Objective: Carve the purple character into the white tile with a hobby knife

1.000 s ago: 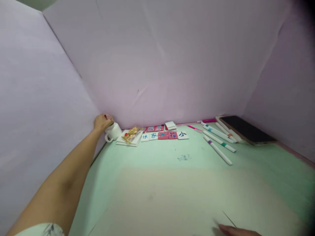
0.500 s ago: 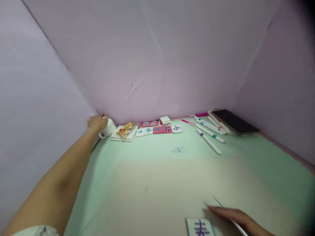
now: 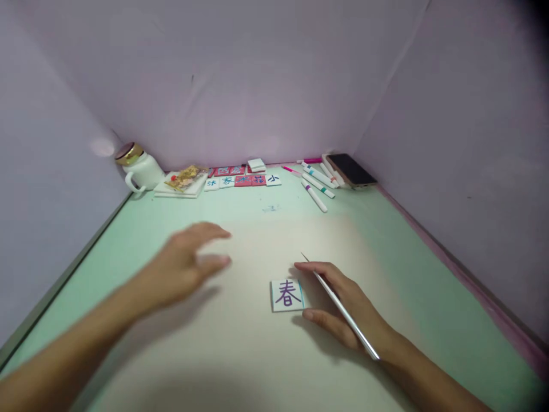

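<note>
My left hand point(image 3: 189, 266) is empty, thumb and fingers apart, above the pale work surface left of the card; it is slightly blurred. My right hand point(image 3: 343, 309) holds a thin, silver, sharp-pointed tool point(image 3: 344, 311) slanting across the fingers, its tip up and to the left. Just left of that hand's thumb and forefinger lies a small white square card point(image 3: 279, 302) with a purple character and a blue line on its right edge. Whether a fingertip touches the card, I cannot tell.
A white mug point(image 3: 148, 171) with a gold lid leans in the back left corner. Beside it is a golden packet point(image 3: 189, 175) on white squares. Red and white lettered squares point(image 3: 243, 181) line the back. Markers point(image 3: 314, 197) and a dark phone point(image 3: 351, 170) lie back right. Walls enclose three sides.
My left hand has let go of the mug and come back toward the card. The view has tilted down, so the whole card and more of my right hand show.
</note>
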### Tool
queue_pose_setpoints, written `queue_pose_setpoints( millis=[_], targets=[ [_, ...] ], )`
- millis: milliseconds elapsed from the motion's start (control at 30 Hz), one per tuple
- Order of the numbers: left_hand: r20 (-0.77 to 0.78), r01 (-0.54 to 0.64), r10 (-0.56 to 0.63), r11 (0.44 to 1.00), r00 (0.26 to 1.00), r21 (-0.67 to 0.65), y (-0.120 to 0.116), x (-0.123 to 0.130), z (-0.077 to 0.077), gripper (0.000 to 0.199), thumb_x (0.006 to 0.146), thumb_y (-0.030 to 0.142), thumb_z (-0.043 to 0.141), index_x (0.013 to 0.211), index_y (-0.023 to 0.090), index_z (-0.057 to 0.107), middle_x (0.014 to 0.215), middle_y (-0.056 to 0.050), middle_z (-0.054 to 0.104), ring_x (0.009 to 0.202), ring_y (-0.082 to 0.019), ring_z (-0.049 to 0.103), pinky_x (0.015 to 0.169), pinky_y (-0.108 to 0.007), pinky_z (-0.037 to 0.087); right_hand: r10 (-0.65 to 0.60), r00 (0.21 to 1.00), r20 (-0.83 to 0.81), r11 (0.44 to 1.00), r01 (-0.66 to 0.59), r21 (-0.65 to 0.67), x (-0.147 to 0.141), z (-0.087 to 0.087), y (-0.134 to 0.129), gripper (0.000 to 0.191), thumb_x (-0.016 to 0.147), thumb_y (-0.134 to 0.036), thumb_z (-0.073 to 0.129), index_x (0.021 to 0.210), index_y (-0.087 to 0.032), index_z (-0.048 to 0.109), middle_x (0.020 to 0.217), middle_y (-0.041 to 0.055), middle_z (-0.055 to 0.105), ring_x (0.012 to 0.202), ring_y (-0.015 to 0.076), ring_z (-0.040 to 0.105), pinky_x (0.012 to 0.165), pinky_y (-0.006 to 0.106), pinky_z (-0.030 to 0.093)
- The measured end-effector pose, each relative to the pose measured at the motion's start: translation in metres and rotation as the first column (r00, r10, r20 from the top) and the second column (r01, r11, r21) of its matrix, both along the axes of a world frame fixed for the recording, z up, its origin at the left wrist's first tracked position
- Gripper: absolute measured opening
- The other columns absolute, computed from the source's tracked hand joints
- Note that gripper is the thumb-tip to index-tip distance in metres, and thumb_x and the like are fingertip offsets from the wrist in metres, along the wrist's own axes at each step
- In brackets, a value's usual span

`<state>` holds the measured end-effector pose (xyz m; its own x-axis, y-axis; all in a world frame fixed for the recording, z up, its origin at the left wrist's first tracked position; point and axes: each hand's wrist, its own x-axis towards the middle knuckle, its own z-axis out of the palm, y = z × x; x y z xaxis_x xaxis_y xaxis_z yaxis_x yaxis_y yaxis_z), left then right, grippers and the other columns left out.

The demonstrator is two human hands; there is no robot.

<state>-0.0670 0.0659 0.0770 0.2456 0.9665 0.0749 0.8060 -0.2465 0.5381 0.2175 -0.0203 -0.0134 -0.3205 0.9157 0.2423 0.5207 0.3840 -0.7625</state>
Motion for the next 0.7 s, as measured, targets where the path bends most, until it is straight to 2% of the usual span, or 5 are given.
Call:
queue_pose_setpoints(
  millis=[33,67,233,567,700],
  targets=[
    [0.030,0.181,-0.180,0.983,0.983,-0.027,-0.022,0.012,-0.012,0.037,0.070,0.034,0.068,0.106,0.027,0.068,0.114,0.000,0.065,0.107,-0.026,0.059,0.098,-0.041,0.046,0.010,1.000,0.021,1.000,-0.010,0.016,-0.001,0.000,0.000,0.055,0.082,-0.036,0.065,0.132,-0.025,0.044,0.128,0.0123,0.056,0.117,0.0298,0.054,0.095,0.046,0.047],
    [0.034,0.245,-0.244,0.969,0.969,-0.032,-0.040,0.022,-0.024,0.042,0.074,0.035,0.066,0.114,0.024,0.064,0.122,-0.006,0.061,0.113,-0.028,0.055,0.100,-0.046,0.044,0.016,0.999,0.043,0.999,-0.017,0.033,-0.002,-0.001,0.000,0.056,0.082,-0.035,0.065,0.132,-0.024,0.044,0.127,0.0127,0.056,0.116,0.0302,0.054,0.095,0.047,0.047],
    [-0.031,0.204,-0.209,0.972,0.977,-0.113,-0.076,0.055,-0.065,0.054,0.073,0.029,0.069,0.123,0.017,0.054,0.131,-0.016,0.050,0.123,-0.035,0.042,0.102,-0.057,0.037,0.021,0.995,0.094,0.993,-0.032,0.114,-0.009,-0.004,0.001,0.048,0.080,-0.031,0.068,0.124,-0.023,0.051,0.116,0.0125,0.060,0.110,0.0302,0.055,0.092,0.048,0.047],
    [0.021,0.242,-0.241,0.970,0.970,-0.041,-0.091,0.054,-0.082,0.038,0.075,0.022,0.066,0.111,0.020,0.054,0.126,-0.013,0.048,0.122,-0.034,0.039,0.101,-0.058,0.034,0.132,0.991,0.018,0.985,-0.133,0.112,-0.016,0.001,-0.005,0.042,0.081,-0.027,0.066,0.122,-0.027,0.056,0.111,0.0096,0.064,0.107,0.0277,0.058,0.091,0.046,0.048],
    [0.037,0.274,-0.275,0.962,0.961,0.023,-0.094,0.051,-0.085,0.039,0.076,0.022,0.064,0.113,0.018,0.052,0.125,-0.015,0.048,0.119,-0.033,0.040,0.100,-0.058,0.033,-0.128,0.975,-0.182,0.991,0.117,-0.070,-0.017,-0.001,-0.021,0.029,0.089,-0.031,0.058,0.117,-0.026,0.058,0.113,0.0085,0.068,0.104,0.0248,0.063,0.086,0.038,0.052]
  ],
)
